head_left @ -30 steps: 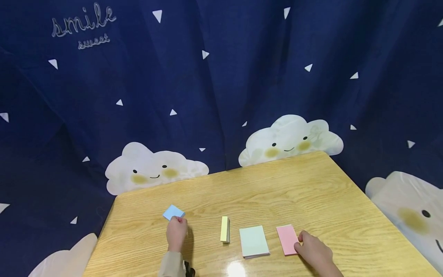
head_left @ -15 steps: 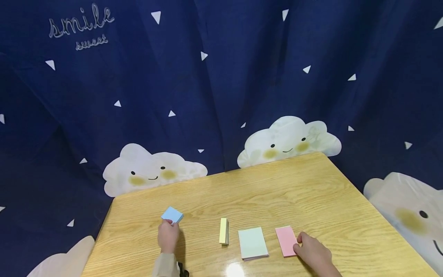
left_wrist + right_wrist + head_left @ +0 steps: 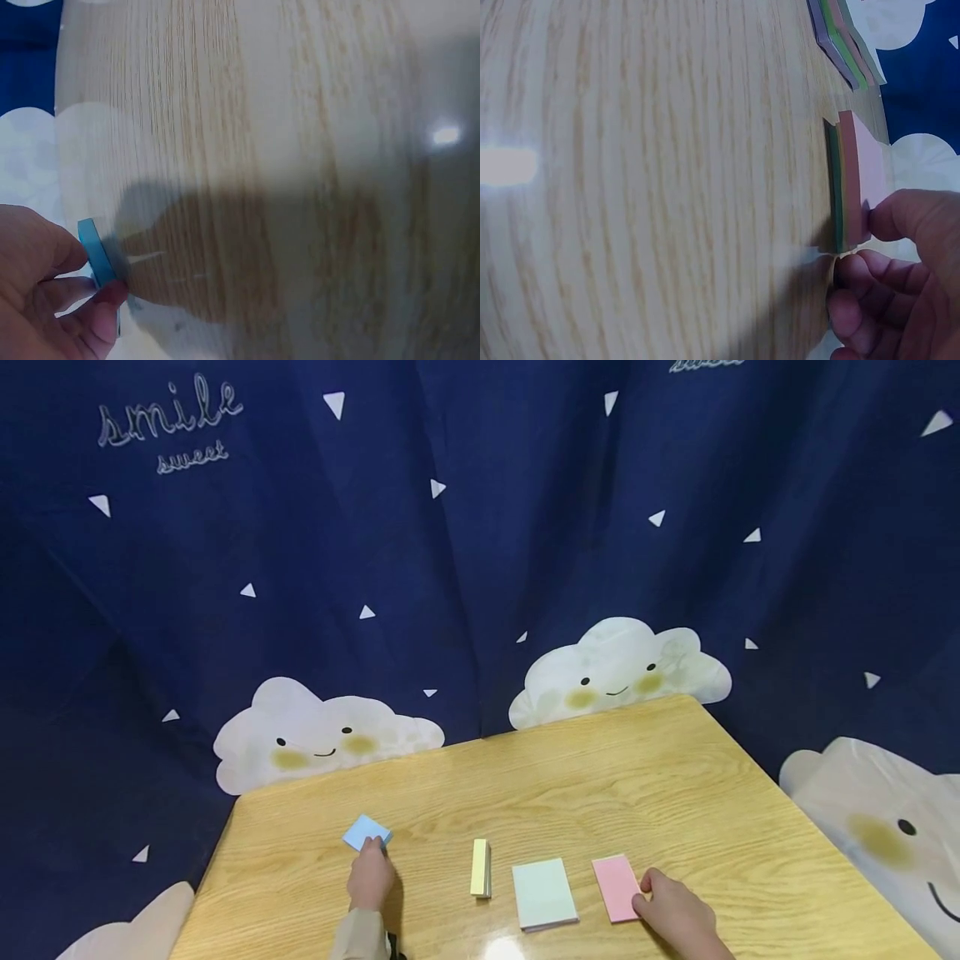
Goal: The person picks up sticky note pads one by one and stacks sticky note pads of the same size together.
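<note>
My left hand [image 3: 371, 878] is at the near corner of a small blue sticky note pad [image 3: 365, 830] on the wooden table's left side. In the left wrist view, thumb and fingers pinch this blue pad [image 3: 96, 251]. My right hand [image 3: 682, 912] holds the right edge of a pink sticky note pad [image 3: 617, 887]. Seen from the right wrist, the thumb rests on the pink top [image 3: 866, 169] and curled fingers meet its near end; darker green and orange layers show below. Part of each pad is hidden by the fingers.
Between the hands, a narrow pale yellow sticky note pad [image 3: 480, 868] and a larger square pale green pad [image 3: 544, 893] lie on the wooden table [image 3: 525, 793]. A dark blue curtain [image 3: 480, 527] with clouds and triangles hangs behind the table.
My left hand shifts slightly left, then back right at the blue pad's near corner, its fingers changing position. My right hand stays at the pink pad. The head view drifts slightly.
</note>
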Demonstrator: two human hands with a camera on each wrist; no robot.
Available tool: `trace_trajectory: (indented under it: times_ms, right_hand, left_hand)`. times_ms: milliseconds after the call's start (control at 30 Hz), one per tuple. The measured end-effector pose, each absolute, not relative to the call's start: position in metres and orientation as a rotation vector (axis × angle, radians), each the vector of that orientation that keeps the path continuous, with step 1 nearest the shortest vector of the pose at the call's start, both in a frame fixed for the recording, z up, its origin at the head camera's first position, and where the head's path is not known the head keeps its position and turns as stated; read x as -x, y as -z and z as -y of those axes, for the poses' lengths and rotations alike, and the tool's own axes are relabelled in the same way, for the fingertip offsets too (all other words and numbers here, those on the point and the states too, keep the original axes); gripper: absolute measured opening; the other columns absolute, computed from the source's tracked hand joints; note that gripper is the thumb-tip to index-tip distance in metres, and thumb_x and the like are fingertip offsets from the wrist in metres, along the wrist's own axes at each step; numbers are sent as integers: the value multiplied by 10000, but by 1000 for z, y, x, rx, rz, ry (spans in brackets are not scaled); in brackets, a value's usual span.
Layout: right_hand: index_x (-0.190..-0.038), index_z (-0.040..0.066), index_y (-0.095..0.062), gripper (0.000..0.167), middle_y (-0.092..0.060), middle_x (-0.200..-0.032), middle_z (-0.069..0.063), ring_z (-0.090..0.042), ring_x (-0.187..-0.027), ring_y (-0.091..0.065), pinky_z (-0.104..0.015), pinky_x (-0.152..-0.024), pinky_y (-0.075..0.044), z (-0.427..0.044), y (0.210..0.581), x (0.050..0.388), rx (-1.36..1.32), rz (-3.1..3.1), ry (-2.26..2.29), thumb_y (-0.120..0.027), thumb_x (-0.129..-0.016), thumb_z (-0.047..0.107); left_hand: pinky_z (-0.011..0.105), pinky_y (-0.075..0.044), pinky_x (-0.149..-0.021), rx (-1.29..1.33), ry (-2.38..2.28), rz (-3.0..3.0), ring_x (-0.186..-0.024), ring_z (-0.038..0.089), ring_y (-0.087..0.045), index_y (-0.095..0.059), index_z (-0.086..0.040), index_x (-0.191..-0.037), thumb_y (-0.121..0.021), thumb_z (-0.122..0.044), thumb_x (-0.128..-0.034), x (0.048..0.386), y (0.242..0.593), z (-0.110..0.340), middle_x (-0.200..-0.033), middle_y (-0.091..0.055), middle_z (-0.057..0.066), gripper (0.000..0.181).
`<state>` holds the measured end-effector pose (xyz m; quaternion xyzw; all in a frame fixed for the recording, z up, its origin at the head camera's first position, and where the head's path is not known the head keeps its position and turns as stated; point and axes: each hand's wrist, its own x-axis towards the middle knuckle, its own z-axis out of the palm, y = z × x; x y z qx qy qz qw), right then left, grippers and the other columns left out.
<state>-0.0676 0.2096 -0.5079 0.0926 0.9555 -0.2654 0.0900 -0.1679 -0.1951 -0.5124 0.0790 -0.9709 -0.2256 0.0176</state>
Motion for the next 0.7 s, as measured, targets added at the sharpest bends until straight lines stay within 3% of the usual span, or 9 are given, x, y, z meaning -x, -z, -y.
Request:
trace_trajectory:
  times_ms: [100,300,433,533,633,700]
  right_hand:
    - [-874,86,-534,188,-443,-597,16,-161,-569,-443,-370,-492,-357,-209,509,67,-278,-2839,790,-546,-757,233]
    - [-870,88,-537,184,-439,-590,15,-162,-566,-439,-365,-485,-355,-210,510,68,-280,-2844,791,-545,-753,228]
    - [-867,88,-534,182,-436,-588,12,-166,-567,-440,-370,-483,-356,-211,510,68,-279,-2846,789,-542,-752,228]
    - [-866,90,-532,180,-439,-590,12,-168,-572,-444,-376,-484,-358,-211,510,68,-283,-2847,784,-539,-751,228]
    - [-863,89,-529,179,-438,-590,12,-163,-566,-441,-366,-480,-350,-211,511,67,-283,-2845,784,-539,-751,229]
    - [-862,89,-528,178,-439,-591,13,-160,-565,-441,-363,-479,-347,-210,510,67,-278,-2846,787,-542,-752,229]
  left_hand:
    - [527,-464,-609,-258,676,3044,-892,480,-532,-550,58,-1103,-439,17,-873,168,514,198,-1192,-474,267,259]
    - [446,-454,-525,-291,675,3049,-747,369,-594,-591,14,-995,-510,-7,-840,167,509,200,-932,-604,191,176]
    - [380,-426,-464,-275,660,3036,-605,259,-563,-589,-22,-832,-529,-65,-819,167,504,201,-736,-585,109,75]
    - [325,-381,-434,-290,710,3023,-534,193,-487,-537,-54,-729,-504,-106,-811,166,500,202,-637,-514,49,102]
    - [330,-379,-446,-345,808,2970,-542,204,-485,-518,-18,-734,-480,-112,-811,165,500,204,-635,-516,80,127]
    - [382,-415,-482,-404,865,2881,-587,275,-519,-507,60,-787,-485,-102,-798,164,502,204,-692,-525,168,164]
